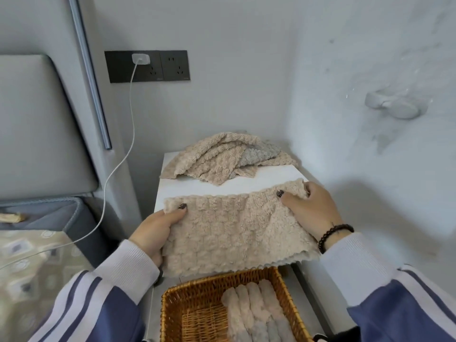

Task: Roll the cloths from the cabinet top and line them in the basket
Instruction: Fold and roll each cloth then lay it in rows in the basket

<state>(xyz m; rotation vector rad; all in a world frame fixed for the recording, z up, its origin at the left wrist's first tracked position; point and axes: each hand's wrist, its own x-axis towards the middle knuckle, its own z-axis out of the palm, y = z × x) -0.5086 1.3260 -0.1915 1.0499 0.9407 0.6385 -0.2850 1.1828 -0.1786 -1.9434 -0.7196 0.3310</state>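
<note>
You held one beige cloth (229,230) spread flat across the near part of the white cabinet top (259,180), its near edge hanging over the rim toward the basket (197,292). Your left hand (154,228) gripped the cloth's left edge, thumb on top near the far corner and fingers curled underneath. Your right hand (311,211) pinched the far right corner, where the fabric bunched up under your fingers and thumb. The two hands were well apart, one at each end of the cloth.

Behind it, at the back of the top against the wall, lay a loose pile (227,156) of more cloths, mostly beige with a grey one showing in the folds. The pile and the spread cloth were apart, with bare white surface between them.

The wicker basket sat just below the cabinet's near edge. Four rolls (256,314) lay side by side along its right half, touching each other; the left half showed bare weave.

A bead bracelet (333,234) circled your right wrist. On the wall at left, a charger (141,59) sat in a dark socket panel (148,66), its cable (123,164) trailing down toward the bed (37,255)
</note>
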